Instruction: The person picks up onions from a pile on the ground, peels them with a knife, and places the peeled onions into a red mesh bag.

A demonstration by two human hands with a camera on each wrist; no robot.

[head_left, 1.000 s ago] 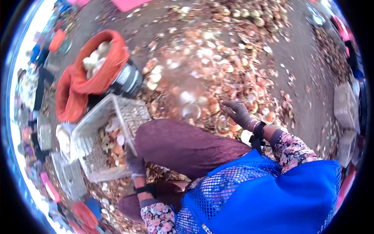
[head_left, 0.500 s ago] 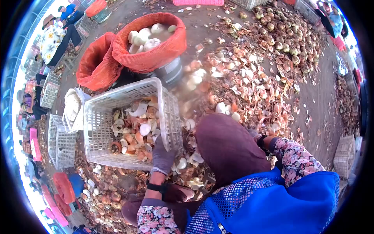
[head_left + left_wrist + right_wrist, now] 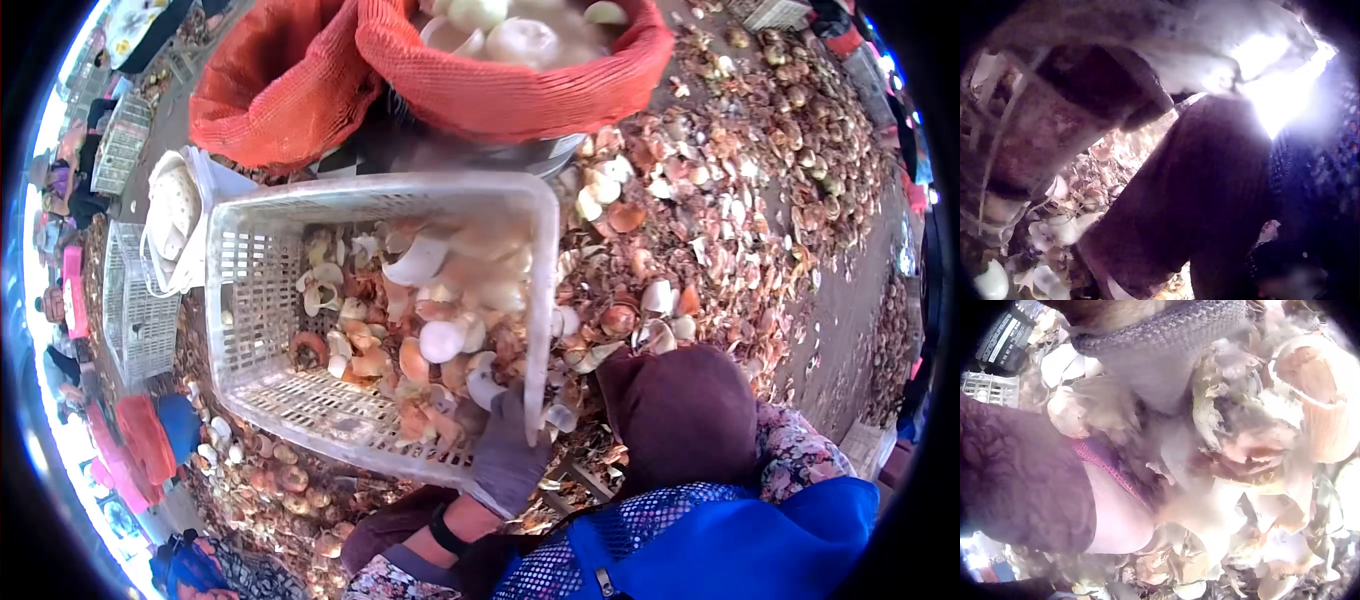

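My gloved left hand grips the near right corner of a white plastic crate, fingers over its rim. The crate lies tilted toward me, with onion skins and pale onion layers inside. My right hand is hidden behind the knee in the head view. In the right wrist view the gloved right hand reaches down among loose onion skins, beside a brown onion with torn skin. Its fingers are blurred and partly covered, so I cannot tell whether they hold anything.
Red mesh sacks stand just beyond the crate, one holding peeled onions. A white bucket and another crate are at the left. Onion skins cover the ground at right, with a heap of unpeeled onions farther back.
My head view has turned toward the crate, which now looks larger and nearer. The left hand stays at its rim. My right hand has gone down out of sight behind the knee.
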